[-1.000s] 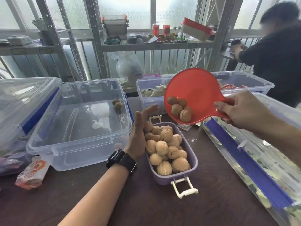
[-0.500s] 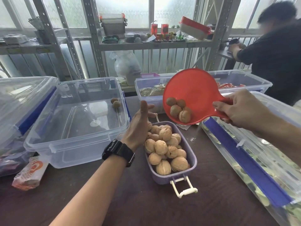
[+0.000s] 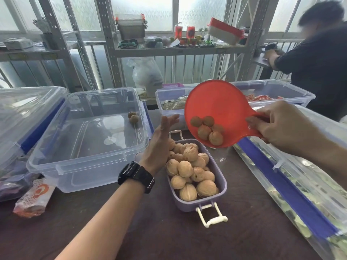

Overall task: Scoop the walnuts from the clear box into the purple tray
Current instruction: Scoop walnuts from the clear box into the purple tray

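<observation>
Five walnuts (image 3: 208,129) sit low in my red scoop (image 3: 221,109), tilted just above the purple tray's (image 3: 187,205) far end, right hand (image 3: 277,126) fingers grasping its handle. Left hand (image 3: 159,145), fingers released and straight, guards the tray's left rim. The tray's heaped, so I'd tip slowly; two leftover nuts (image 3: 133,117) lie in the clear box (image 3: 84,175) left of the tray.

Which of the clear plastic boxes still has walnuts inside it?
The lidless clear box left of the purple tray: two walnuts lie near its far right corner. The back box holds packets; the others show no walnuts.
</observation>
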A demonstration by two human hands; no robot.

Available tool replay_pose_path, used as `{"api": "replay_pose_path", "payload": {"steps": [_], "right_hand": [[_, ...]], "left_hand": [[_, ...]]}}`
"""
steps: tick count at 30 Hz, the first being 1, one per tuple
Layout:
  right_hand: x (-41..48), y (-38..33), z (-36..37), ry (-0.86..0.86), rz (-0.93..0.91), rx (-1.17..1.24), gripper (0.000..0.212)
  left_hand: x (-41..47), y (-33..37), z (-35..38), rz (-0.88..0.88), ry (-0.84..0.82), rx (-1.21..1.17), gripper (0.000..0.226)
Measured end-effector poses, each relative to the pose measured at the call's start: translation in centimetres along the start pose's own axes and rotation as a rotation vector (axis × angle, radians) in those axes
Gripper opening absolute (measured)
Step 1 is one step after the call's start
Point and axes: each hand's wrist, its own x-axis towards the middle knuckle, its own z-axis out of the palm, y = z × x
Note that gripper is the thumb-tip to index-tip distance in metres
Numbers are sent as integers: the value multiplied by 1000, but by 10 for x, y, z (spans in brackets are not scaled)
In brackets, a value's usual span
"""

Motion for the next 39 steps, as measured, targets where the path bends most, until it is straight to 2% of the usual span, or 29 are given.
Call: {"api": "replay_pose_path", "payload": {"steps": [5, 9, 18, 32, 39], "right_hand": [[-1, -3, 2, -10, 3, -1, 45], [-2, -4, 4, -19, 13, 8, 46], [-1, -1, 5, -7, 27, 0, 45], [6, 1, 6, 45, 84, 10, 40], [4, -3, 7, 0, 9, -22, 44]], "left_hand": [[-2, 13, 3, 145, -19, 74, 88], [-5, 25, 7, 189, -66, 102, 82], [-10, 30, 11, 119, -148, 107, 92], [-9, 28, 9, 117, -116, 100, 93], [-9, 28, 10, 106, -120, 103, 94]]}}
